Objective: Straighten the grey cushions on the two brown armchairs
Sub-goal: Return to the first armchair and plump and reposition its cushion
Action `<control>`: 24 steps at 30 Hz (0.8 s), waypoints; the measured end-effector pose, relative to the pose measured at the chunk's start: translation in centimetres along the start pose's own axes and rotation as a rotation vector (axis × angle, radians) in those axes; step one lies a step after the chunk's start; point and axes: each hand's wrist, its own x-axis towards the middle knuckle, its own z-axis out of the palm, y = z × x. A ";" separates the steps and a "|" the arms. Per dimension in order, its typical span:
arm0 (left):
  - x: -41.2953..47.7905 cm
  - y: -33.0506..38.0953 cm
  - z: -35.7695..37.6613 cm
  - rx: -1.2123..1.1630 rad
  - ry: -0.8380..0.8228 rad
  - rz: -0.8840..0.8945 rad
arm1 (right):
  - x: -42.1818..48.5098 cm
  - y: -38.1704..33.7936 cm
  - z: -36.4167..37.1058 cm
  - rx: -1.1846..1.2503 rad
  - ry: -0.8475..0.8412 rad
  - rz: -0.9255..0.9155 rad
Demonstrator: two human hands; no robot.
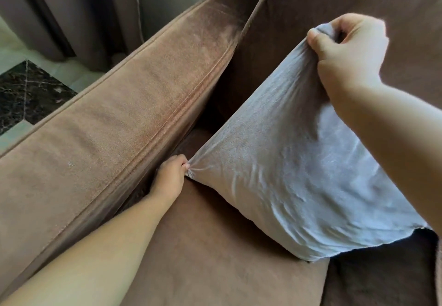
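Currently, step: straightening one grey cushion [299, 162] on the brown armchair [215, 246] seat, propped toward the backrest.
Left hand [171, 176]: closed, pinching the cushion's lower-left corner beside the armrest [107, 126].
Right hand [344, 49]: fist bunched on the cushion's top corner.
Next move, judged: tug corners taut, square it against the backrest.
Hidden: cushion's right edge behind the right forearm; second armchair not in view.
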 end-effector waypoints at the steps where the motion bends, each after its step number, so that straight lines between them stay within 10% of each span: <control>1: 0.1 0.0 0.1 0.020 0.005 -0.002 | -0.1 0.1 0.4 -0.019 -0.005 -0.005; 12: -0.2 1.9 -0.4 0.202 -0.046 -0.130 | -2.4 1.6 -1.3 -0.133 -0.095 -0.162; 24: -11.3 16.4 -0.8 0.222 -0.087 0.506 | -15.2 17.1 -12.2 -0.409 0.010 0.188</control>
